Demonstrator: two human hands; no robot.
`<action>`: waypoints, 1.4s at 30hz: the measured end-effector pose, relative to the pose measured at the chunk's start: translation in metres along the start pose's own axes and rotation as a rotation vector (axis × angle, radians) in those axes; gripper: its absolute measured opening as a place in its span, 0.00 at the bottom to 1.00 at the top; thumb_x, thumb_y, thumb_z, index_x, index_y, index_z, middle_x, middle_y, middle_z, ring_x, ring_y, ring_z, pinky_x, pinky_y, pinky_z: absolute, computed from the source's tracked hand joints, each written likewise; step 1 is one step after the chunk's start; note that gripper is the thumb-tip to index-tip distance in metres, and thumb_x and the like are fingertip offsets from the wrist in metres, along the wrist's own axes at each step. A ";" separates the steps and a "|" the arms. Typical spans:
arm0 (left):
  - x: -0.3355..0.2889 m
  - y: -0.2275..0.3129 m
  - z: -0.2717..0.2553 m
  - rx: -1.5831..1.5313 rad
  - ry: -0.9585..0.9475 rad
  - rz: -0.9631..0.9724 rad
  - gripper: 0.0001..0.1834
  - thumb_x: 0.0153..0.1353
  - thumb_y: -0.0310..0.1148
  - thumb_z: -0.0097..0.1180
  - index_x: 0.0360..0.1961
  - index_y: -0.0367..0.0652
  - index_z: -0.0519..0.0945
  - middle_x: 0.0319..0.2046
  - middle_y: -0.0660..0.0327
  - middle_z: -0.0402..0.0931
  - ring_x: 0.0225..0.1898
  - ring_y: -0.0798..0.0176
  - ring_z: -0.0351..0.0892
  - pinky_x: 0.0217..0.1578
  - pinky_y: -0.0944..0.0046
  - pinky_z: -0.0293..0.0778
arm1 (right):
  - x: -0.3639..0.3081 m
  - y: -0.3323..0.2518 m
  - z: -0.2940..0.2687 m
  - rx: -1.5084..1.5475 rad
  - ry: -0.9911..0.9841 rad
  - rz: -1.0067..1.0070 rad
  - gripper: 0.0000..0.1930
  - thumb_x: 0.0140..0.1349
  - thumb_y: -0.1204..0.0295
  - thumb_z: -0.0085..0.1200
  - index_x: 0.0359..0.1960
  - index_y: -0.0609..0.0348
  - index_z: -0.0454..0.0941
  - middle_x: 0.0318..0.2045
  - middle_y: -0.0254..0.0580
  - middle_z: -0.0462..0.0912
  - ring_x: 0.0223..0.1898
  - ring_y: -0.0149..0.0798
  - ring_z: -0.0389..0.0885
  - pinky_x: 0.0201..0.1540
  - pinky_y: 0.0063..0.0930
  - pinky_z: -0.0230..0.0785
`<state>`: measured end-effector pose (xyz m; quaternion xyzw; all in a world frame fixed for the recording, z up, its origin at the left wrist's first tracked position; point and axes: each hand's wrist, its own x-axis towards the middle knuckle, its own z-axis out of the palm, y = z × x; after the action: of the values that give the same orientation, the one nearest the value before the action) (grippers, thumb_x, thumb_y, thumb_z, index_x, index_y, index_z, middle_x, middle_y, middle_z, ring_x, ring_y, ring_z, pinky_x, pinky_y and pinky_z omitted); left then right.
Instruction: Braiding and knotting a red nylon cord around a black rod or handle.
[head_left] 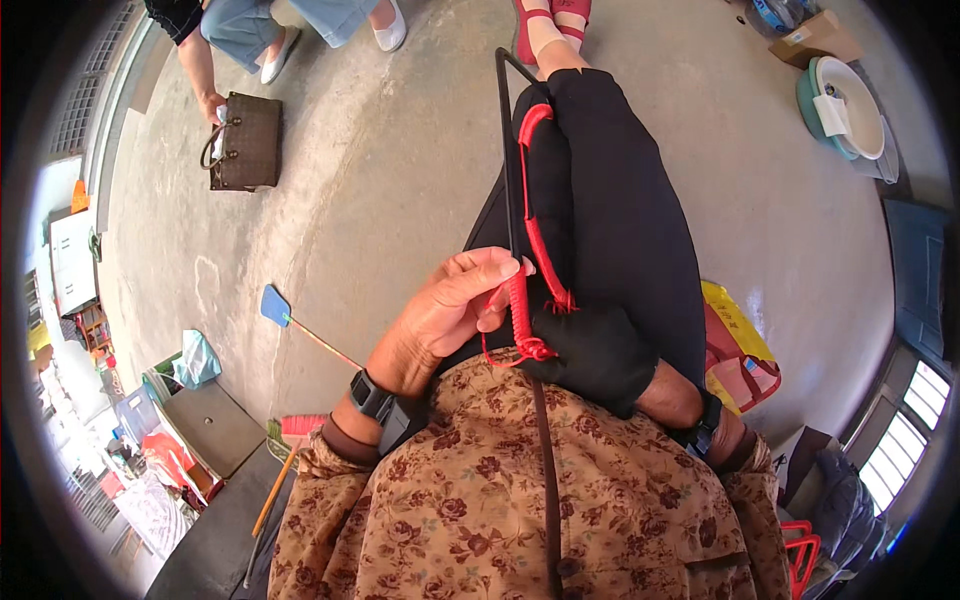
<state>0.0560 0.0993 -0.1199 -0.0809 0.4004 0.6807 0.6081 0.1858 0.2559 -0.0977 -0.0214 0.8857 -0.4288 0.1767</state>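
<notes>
A long, narrow black frame [506, 150], bent like a handle, extends over my lap. Red cord [518, 305] is wound in tight coils round its near part, and a loose red loop hangs below. Bare fingers of my left hand [455, 300] pinch the frame and the cord at the top of these coils. My right hand [598, 358], in a black glove, is closed at the near end beside the bunched cord; its fingertips are hard to make out against the dark trousers. More red wrapping [536, 245] runs along the frame's other side, with a frayed tuft at its end.
A blue fly swatter [276, 305] and a red-headed broom [300, 427] lie to the left. Another person's hand touches a brown handbag [247, 142] at far left. A yellow and red bag [738, 350] is right of my legs; basins [848, 108] stand far right.
</notes>
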 end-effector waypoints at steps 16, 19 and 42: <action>-0.041 -0.019 0.009 0.118 -0.074 0.173 0.13 0.59 0.43 0.61 0.28 0.45 0.77 0.18 0.73 0.69 0.15 0.80 0.62 0.13 0.80 0.57 | -0.024 -0.028 0.008 0.100 -0.087 -0.055 0.18 0.55 0.62 0.61 0.45 0.53 0.77 0.35 0.43 0.81 0.35 0.40 0.80 0.39 0.31 0.72; -0.053 -0.010 0.006 0.308 -0.076 0.221 0.16 0.64 0.45 0.55 0.42 0.43 0.78 0.23 0.71 0.71 0.19 0.81 0.65 0.14 0.79 0.57 | -0.032 -0.026 0.007 0.236 -0.123 0.106 0.16 0.57 0.65 0.59 0.45 0.57 0.75 0.39 0.43 0.79 0.40 0.40 0.79 0.42 0.32 0.72; -0.026 -0.021 0.006 0.226 -0.113 0.363 0.15 0.67 0.33 0.48 0.51 0.37 0.74 0.41 0.59 0.79 0.39 0.67 0.80 0.36 0.69 0.80 | -0.017 0.021 -0.005 -0.175 0.504 -0.360 0.13 0.61 0.76 0.50 0.49 0.60 0.72 0.40 0.38 0.78 0.41 0.31 0.78 0.40 0.27 0.74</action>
<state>0.0835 0.0815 -0.1099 0.0995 0.4475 0.7333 0.5021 0.2025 0.2764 -0.1060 -0.0862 0.9171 -0.3670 -0.1295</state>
